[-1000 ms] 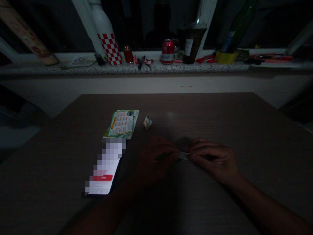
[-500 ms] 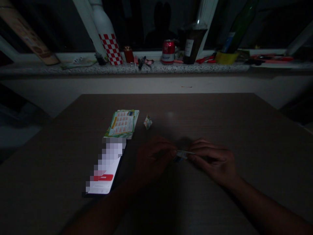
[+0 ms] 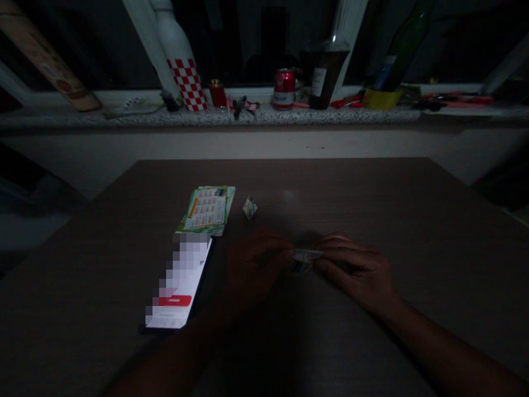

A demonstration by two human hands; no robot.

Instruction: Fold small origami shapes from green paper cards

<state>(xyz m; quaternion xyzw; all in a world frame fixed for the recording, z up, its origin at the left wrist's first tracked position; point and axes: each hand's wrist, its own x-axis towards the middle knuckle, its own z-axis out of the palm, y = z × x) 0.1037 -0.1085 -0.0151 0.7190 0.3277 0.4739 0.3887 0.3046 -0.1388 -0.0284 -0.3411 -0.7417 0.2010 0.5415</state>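
Note:
Between my two hands is a small piece of printed paper (image 3: 303, 260), partly folded, with a pale upper edge and a darker printed face. My left hand (image 3: 260, 262) pinches its left end, the fingers closed and deep in shadow. At the right end, my right hand (image 3: 357, 267) holds the paper between thumb and fingers. A small folded paper shape (image 3: 249, 207) with points sits on the table beyond my left hand. Left of it lies a stack of printed paper sheets (image 3: 206, 209) in green and white with red print.
A lit phone (image 3: 182, 292) lies left of my left forearm on the wooden table (image 3: 351, 193). Along the stone windowsill (image 3: 252, 117) stand a checkered bottle (image 3: 185, 77), a red can (image 3: 284, 89), a dark cup (image 3: 324, 77) and a green bottle (image 3: 400, 49).
The paper in my hands has shifted slightly left and tilted, so more of its printed face shows. Both hands moved a little left with it. The stack and folded shape stayed put.

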